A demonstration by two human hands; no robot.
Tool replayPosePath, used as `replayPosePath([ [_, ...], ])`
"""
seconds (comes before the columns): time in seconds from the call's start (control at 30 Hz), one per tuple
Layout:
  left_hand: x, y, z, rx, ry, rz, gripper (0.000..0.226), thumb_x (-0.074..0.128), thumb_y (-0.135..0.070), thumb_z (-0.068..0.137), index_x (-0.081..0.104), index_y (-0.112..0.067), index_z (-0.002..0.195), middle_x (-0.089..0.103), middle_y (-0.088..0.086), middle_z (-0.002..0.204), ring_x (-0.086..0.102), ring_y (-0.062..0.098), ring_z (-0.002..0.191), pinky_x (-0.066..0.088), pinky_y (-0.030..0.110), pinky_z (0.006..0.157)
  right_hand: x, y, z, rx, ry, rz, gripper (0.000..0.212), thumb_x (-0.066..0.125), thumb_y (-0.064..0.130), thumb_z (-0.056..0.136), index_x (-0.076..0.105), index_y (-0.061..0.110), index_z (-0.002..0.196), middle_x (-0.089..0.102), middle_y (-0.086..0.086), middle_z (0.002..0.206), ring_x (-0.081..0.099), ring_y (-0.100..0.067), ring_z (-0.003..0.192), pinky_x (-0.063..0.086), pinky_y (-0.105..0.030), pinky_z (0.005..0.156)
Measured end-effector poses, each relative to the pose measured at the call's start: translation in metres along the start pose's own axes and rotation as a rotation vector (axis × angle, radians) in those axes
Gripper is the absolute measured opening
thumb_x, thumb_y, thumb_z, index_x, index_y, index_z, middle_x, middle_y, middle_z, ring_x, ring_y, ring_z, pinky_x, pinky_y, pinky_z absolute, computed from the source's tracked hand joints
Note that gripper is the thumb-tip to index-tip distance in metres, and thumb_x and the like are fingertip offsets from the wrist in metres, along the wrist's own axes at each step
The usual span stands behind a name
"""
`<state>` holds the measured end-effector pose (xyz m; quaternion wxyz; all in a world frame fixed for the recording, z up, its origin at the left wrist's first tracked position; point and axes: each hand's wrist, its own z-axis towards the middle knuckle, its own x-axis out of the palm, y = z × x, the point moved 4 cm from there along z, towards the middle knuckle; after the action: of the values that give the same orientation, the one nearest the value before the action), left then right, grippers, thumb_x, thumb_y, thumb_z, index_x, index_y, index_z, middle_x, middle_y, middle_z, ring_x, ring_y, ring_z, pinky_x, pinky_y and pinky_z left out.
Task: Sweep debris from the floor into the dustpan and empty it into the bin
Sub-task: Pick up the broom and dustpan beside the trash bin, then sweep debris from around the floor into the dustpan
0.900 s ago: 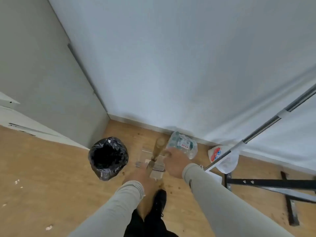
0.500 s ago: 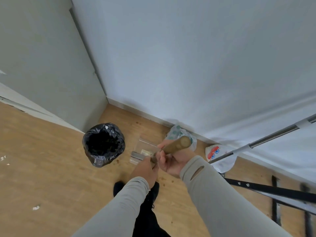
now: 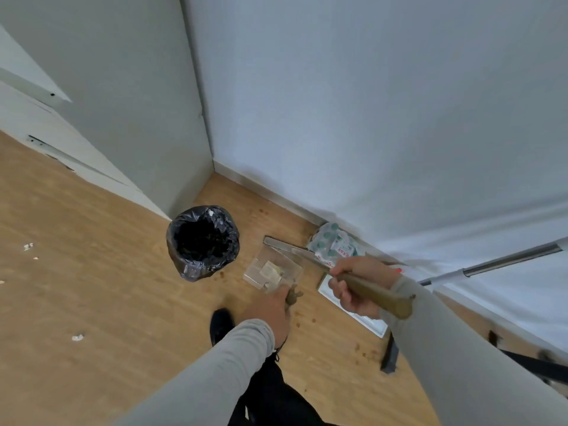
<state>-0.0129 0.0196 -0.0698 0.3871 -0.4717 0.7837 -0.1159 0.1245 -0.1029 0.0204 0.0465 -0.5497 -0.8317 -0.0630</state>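
A clear plastic dustpan (image 3: pixel 284 262) with pale scraps inside sits low over the wooden floor, just right of the bin (image 3: pixel 203 241), a round one with a black liner. My left hand (image 3: pixel 273 309) grips the pan's short olive handle at its near edge. My right hand (image 3: pixel 353 284) is closed around the olive handle of the brush (image 3: pixel 376 293). The brush's grey head (image 3: pixel 278 242) reaches past the pan's far edge. Small white scraps (image 3: pixel 28 246) lie on the floor far left, and another white scrap (image 3: pixel 76 337) lies nearer me.
A shrink-wrapped pack of water bottles (image 3: pixel 333 245) rests against the white wall. A metal pole (image 3: pixel 491 262) slants in from the right above a flat white tray (image 3: pixel 353 312) and black frame legs (image 3: pixel 390 355). My black shoe (image 3: pixel 219 324) stands below the bin.
My right hand has swung the brush handle out to the right, so the hands are now apart. The brush head now lies beyond the pan. My view has tilted left.
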Motion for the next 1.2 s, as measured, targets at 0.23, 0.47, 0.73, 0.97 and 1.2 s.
replayPosePath([
  [0.23,-0.036,0.014,-0.044,-0.026,0.061,0.109,0.033,0.053,-0.028,0.092,0.046,-0.033,0.124,0.065,-0.003,0.098,0.063,0.023,0.086,0.05,0.033,0.073,-0.005,-0.029,-0.025,-0.1,-0.079,-0.088,0.018,0.059,0.009,0.093,0.043,0.009,0.103,0.055,-0.009,0.068,0.053,-0.013,0.044,0.047,-0.021,0.035],
  [0.47,-0.027,0.027,-0.132,-0.144,0.063,0.169,0.036,0.056,-0.031,0.091,0.049,-0.03,0.127,0.064,-0.001,0.107,0.064,0.026,0.094,0.052,0.035,0.077,-0.005,-0.069,-0.041,-0.113,-0.017,-0.273,0.032,0.075,0.006,0.084,0.048,0.01,0.102,0.055,-0.009,0.071,0.06,-0.014,0.05,0.053,-0.022,0.041],
  [0.73,-0.004,0.074,-0.249,-0.408,-0.091,0.39,0.034,0.044,-0.048,0.096,0.062,-0.021,0.105,0.066,-0.002,0.096,0.064,0.022,0.088,0.048,0.033,0.072,0.03,-0.14,-0.042,-0.04,0.084,-0.508,0.02,0.078,0.0,0.08,0.062,0.003,0.092,0.06,-0.012,0.07,0.062,-0.017,0.053,0.051,-0.022,0.037],
  [0.97,0.015,0.179,-0.357,-0.618,-0.284,0.204,0.023,0.044,-0.044,0.098,0.059,-0.028,0.1,0.057,-0.011,0.086,0.057,0.015,0.077,0.042,0.028,0.067,0.128,-0.193,-0.018,-0.102,0.177,-0.73,0.019,0.068,0.011,0.086,0.073,0.002,0.071,0.058,-0.009,0.063,0.052,-0.011,0.042,0.04,-0.017,0.034],
  [1.2,0.019,0.29,-0.46,-0.782,-0.488,-0.051,0.018,0.049,-0.048,0.091,0.057,-0.032,0.09,0.061,-0.015,0.081,0.057,0.009,0.071,0.04,0.024,0.058,0.265,-0.247,-0.013,-0.158,0.285,-0.825,0.015,0.069,0.017,0.089,0.058,0.009,0.082,0.06,-0.009,0.065,0.051,-0.011,0.043,0.04,-0.018,0.035],
])
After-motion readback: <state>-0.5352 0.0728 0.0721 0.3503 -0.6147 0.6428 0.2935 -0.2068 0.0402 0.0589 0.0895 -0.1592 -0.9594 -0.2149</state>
